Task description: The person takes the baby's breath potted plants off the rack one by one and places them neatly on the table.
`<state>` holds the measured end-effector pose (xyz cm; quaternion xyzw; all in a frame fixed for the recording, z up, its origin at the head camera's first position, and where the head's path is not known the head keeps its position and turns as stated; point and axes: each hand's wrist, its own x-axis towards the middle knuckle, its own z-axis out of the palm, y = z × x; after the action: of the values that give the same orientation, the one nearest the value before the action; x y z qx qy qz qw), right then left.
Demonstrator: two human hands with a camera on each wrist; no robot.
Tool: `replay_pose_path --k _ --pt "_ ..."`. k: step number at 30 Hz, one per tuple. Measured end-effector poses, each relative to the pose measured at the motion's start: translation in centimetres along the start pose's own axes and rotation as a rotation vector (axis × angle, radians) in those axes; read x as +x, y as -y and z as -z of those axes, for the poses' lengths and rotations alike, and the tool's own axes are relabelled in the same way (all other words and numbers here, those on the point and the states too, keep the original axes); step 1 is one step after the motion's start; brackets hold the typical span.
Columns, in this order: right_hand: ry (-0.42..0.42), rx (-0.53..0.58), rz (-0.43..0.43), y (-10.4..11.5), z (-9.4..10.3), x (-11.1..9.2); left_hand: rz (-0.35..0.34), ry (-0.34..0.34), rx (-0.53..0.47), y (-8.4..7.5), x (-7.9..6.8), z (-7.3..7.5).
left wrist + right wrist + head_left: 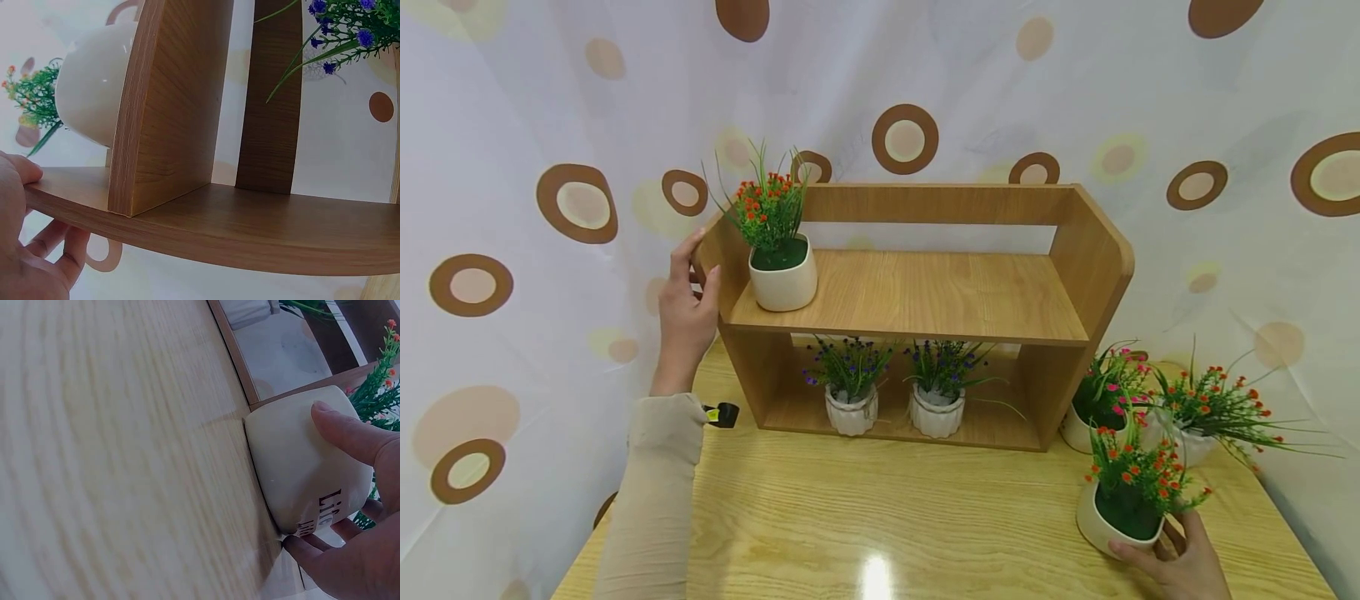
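My left hand (688, 308) grips the left side panel of a two-tier wooden shelf (925, 296); the left wrist view shows the thumb on one face and fingers on the other. At the lower right, my right hand (1183, 558) holds a white pot (1112, 529) of orange-red artificial flowers by its side. In the right wrist view that pot (306, 462) stands at the table surface, printed lettering on its wall, thumb and fingers on either side of it. Another white pot (784, 279) with orange-red flowers sits at the left of the upper tier.
Two ribbed white pots with purple flowers (852, 412) (937, 414) stand on the lower tier. Right of the shelf are a pot of pink flowers (1082, 429) and another of red flowers (1195, 446). A patterned curtain (970, 92) hangs behind the wooden table (820, 508).
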<state>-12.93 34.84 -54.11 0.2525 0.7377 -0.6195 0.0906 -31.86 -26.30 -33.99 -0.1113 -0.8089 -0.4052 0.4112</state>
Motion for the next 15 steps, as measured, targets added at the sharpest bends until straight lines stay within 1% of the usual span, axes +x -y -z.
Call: replay_pose_path --k 8,12,15 --pt "0.007 -0.034 0.009 0.00 0.01 -0.02 0.014 0.006 0.006 -0.16 -0.05 0.01" --pt "0.015 -0.034 0.013 -0.07 0.04 -0.02 0.014 0.003 0.003 -0.08 -0.06 -0.01" --pt "0.025 -0.028 0.000 -0.09 0.09 0.05 0.017 0.000 0.007 0.00 -0.10 -0.02"
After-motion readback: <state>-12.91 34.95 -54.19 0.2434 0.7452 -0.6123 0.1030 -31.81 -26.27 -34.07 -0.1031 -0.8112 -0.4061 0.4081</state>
